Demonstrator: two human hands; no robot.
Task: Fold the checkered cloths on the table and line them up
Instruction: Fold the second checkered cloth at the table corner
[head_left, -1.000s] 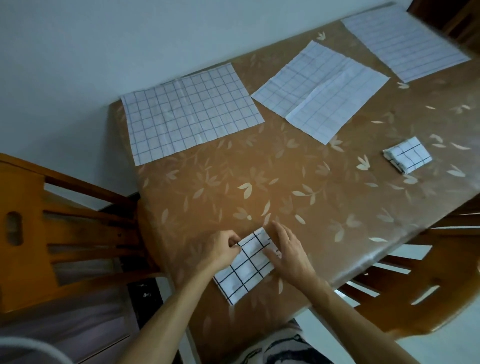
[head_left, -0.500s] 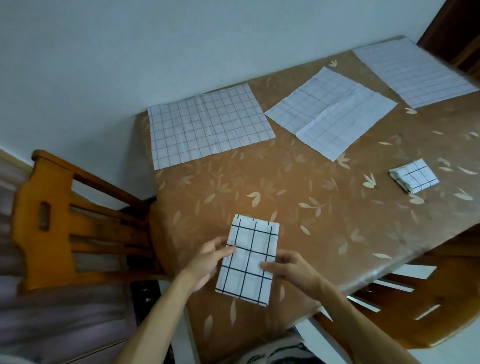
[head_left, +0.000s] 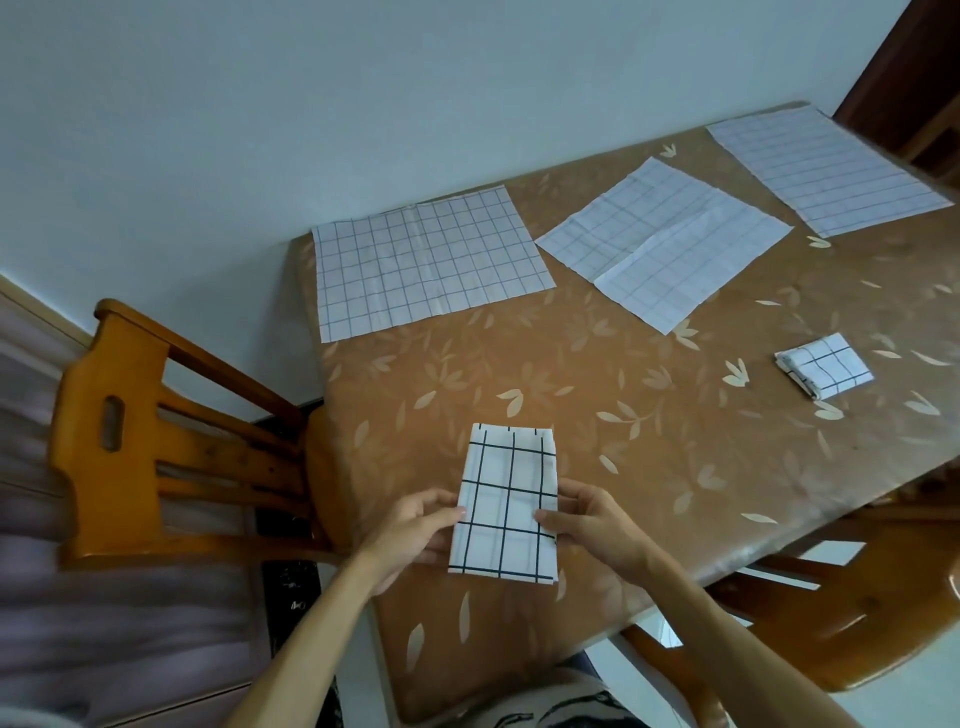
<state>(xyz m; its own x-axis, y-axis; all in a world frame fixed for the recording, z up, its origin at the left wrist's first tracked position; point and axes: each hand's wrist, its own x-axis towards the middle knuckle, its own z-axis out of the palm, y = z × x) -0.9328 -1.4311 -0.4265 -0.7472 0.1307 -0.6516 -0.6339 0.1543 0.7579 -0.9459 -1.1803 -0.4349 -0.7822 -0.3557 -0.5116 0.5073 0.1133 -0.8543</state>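
A white cloth with a dark grid, folded into a narrow rectangle (head_left: 506, 501), lies near the table's front left edge. My left hand (head_left: 410, 538) pinches its left edge and my right hand (head_left: 592, 525) pinches its right edge, thumbs on top. A small folded checkered cloth (head_left: 823, 366) sits to the right. Three unfolded checkered cloths lie flat along the back: one at the left (head_left: 428, 260), one in the middle (head_left: 665, 241), one at the far right (head_left: 826, 166).
The table (head_left: 649, 426) has a brown leaf-patterned cover. A wooden chair (head_left: 156, 441) stands at the left end, another wooden chair (head_left: 857, 613) at the front right. A pale wall runs behind the table.
The folded cloth has been turned from slanted to lengthwise, pointing away from me, and both hands have taken its side edges. The camera view has tilted upward.
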